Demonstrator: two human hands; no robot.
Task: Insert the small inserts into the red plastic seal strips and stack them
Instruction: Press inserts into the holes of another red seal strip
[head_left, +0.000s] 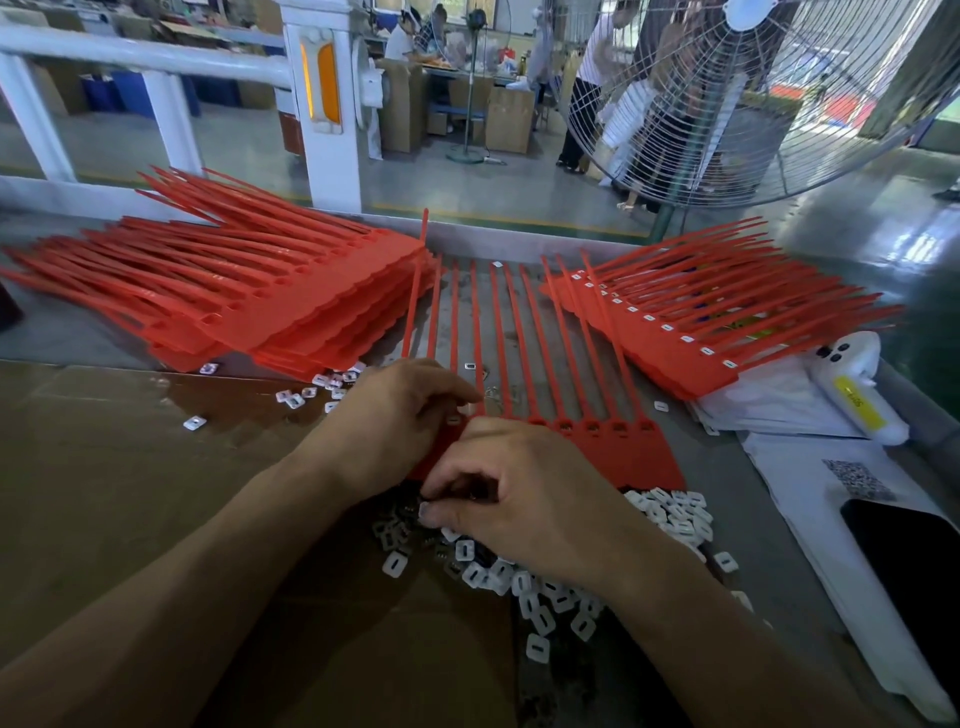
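Note:
A red sheet of joined seal strips lies in front of me, its thin tails pointing away. My left hand rests on the sheet's left end, its fingertips pressing near a slot where a white insert shows. My right hand hovers over the sheet's near edge with fingers curled, pinching what looks like a small white insert. A heap of white inserts spreads beneath and right of that hand. A stack of red strips without inserts sits at the left, and a stack with inserts fitted at the right.
Loose inserts lie scattered by the left stack. Brown cardboard covers the near table. White bags, a white device and a dark phone lie at the right. A large fan stands beyond the table edge.

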